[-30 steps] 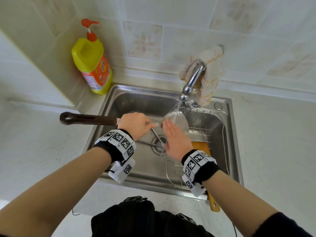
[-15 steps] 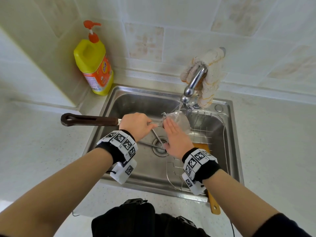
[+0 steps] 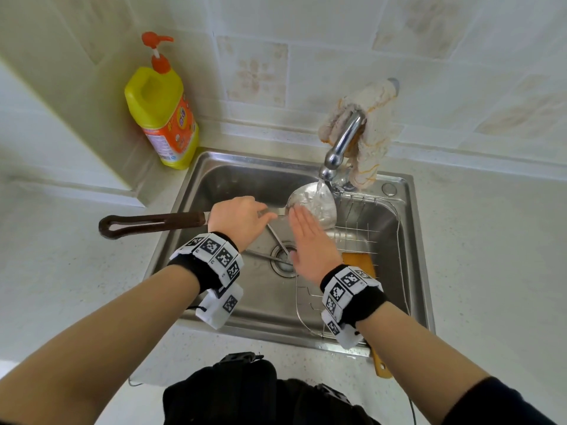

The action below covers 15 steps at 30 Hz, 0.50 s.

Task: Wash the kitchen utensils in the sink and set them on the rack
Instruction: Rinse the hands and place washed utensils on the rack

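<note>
Fingers (image 3: 260,211) of the left hand (image 3: 237,217) were curled round the metal shaft of a large steel ladle with a long dark brown handle (image 3: 153,223), gripping it just where the handle ended. The ladle lay level across the left rim of the rectangular stainless-steel sink (image 3: 239,176), its handle reaching out over the pale speckled worktop (image 3: 491,256) and its round bowl held beneath the spout. The right hand (image 3: 310,243) was flat, its fingers (image 3: 302,220) straight and together, their tips touching the near edge of the ladle's bowl and holding nothing. A thin stream of water (image 3: 320,185) ran from the curved chrome tap (image 3: 343,142) onto the bowl.

Below the hands, two slim metal utensils (image 3: 277,240) lay crossed on the sink floor by the round drain (image 3: 282,260). A wire dish rack (image 3: 395,216) filled the right part of the sink. A flat orange-brown wooden spatula (image 3: 360,262) rested in it, its handle sticking out over the sink's front edge.

A worn white cloth with orange stitching (image 3: 371,118) was draped over the tap. A yellow detergent bottle with an orange pump and label (image 3: 162,118) stood on the worktop at the sink's back left corner, against the tiled wall. Both wrists wore black bands with black-and-white square markers (image 3: 211,256).
</note>
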Motion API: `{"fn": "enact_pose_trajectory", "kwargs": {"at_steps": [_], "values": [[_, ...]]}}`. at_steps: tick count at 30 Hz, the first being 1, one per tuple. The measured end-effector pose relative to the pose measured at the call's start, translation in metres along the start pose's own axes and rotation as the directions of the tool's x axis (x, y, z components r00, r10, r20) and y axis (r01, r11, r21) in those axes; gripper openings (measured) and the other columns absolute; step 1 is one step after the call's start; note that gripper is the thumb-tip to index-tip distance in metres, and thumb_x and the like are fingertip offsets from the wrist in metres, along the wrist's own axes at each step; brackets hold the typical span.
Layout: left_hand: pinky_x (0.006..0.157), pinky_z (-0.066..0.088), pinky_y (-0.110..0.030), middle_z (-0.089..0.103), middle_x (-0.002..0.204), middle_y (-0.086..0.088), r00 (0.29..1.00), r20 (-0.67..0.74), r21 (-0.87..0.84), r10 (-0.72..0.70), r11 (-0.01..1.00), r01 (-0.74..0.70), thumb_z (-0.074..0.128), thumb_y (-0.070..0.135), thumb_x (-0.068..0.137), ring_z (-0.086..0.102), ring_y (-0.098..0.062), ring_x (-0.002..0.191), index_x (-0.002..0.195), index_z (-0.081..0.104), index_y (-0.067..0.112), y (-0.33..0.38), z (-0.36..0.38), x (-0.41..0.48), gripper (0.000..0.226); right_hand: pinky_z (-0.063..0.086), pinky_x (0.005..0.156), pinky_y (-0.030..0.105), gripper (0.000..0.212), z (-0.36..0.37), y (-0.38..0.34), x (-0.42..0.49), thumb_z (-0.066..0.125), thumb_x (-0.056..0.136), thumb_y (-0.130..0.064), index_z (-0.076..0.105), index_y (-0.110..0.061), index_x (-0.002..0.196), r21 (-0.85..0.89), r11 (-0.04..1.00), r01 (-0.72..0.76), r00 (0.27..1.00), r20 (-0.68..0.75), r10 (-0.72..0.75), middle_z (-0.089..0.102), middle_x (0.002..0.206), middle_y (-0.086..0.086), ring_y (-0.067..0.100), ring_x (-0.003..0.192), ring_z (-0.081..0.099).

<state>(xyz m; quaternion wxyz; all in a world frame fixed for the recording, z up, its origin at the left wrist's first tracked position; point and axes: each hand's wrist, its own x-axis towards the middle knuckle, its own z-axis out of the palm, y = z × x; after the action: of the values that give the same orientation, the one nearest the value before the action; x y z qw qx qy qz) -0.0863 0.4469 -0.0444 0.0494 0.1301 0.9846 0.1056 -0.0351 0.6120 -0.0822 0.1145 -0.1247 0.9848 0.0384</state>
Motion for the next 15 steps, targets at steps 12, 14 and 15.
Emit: {"fn": "enact_pose_trajectory", "kwargs": {"at_steps": [12,14,15], "values": [[0.064,0.040,-0.026,0.066,0.100,0.005,0.994,0.086,0.072,0.064,0.995,-0.070,0.037,0.056,0.092,0.062,-0.016,0.088,0.108,0.067,0.029,0.003,0.020,0.013,0.043,0.008,0.119,0.034,0.071,0.007,0.049,-0.017,0.044,0.092,-0.006,0.005,-0.016,0.150,0.173,0.966,-0.194,0.978,0.111,0.176,-0.004,0.158,0.008,0.023,0.146,0.002],[0.070,0.046,-0.027,0.066,0.107,0.007,0.990,0.113,0.050,0.086,0.995,-0.092,0.038,0.057,0.091,0.062,-0.015,0.093,0.112,0.065,0.031,0.004,0.027,0.016,0.043,0.031,0.112,0.036,0.060,0.004,0.054,-0.017,0.044,0.092,-0.004,0.023,-0.015,0.147,0.446,0.822,-0.354,0.933,0.105,0.344,0.022,0.154,0.008,0.026,0.138,0.031],[0.073,0.049,-0.029,0.066,0.108,0.007,0.988,0.118,0.042,0.099,0.994,-0.105,0.038,0.058,0.091,0.062,-0.014,0.095,0.113,0.065,0.032,0.004,0.030,0.016,0.043,0.040,0.105,0.038,0.053,0.005,0.053,-0.016,0.042,0.094,-0.007,0.028,-0.013,0.144,0.588,0.704,-0.397,0.902,0.107,0.419,0.036,0.147,0.010,0.027,0.129,0.044]]}}
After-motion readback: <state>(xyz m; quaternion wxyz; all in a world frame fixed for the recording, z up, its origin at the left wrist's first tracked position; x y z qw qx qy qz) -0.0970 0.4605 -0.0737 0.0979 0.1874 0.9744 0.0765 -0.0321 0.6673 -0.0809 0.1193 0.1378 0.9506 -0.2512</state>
